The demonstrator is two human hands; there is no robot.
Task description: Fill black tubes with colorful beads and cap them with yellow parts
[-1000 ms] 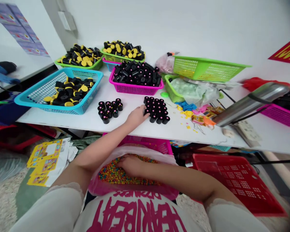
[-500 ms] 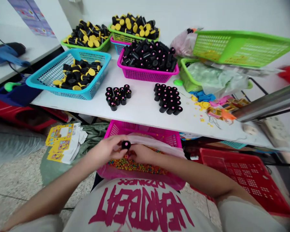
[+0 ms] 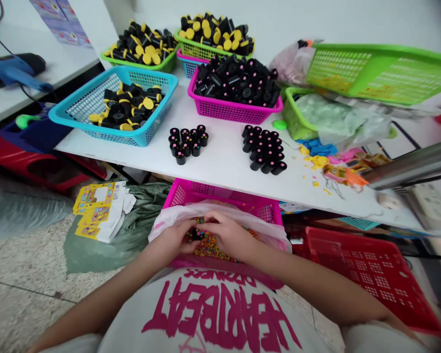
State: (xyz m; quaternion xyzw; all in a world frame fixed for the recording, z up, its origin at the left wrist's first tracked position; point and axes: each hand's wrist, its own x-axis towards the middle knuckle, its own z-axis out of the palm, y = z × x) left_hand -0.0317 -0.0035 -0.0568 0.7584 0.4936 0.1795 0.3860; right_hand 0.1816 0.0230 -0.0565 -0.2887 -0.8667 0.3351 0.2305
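Observation:
My left hand point(image 3: 177, 239) is closed around a small black cup point(image 3: 197, 234), held low over the pink plastic-lined basket point(image 3: 174, 197). Some coloured specks show at the cup's mouth. Curled fingers of my right hand point(image 3: 228, 234) come together just above the cup; what they pinch, if anything, is hidden. Many small coloured beads point(image 3: 211, 247) fill the liner point(image 3: 161, 221) beneath both hands. On the white table stand two groups of similar black cups, a left group point(image 3: 186, 142) and a right group point(image 3: 264, 149), with pink dots or coloured bits inside.
Behind the groups, a magenta basket point(image 3: 224, 112) is heaped with black cups. A blue basket point(image 3: 143, 136) and green baskets hold black cups with yellow lids. A red crate point(image 3: 375, 279) lies at lower right. Flat yellow cartons point(image 3: 95, 208) lie at left. A metal pole point(image 3: 411, 164) slants at right.
My left hand has lowered the black cup toward the beads. My right hand has risen out of the beads to the cup's top. The view has shifted slightly.

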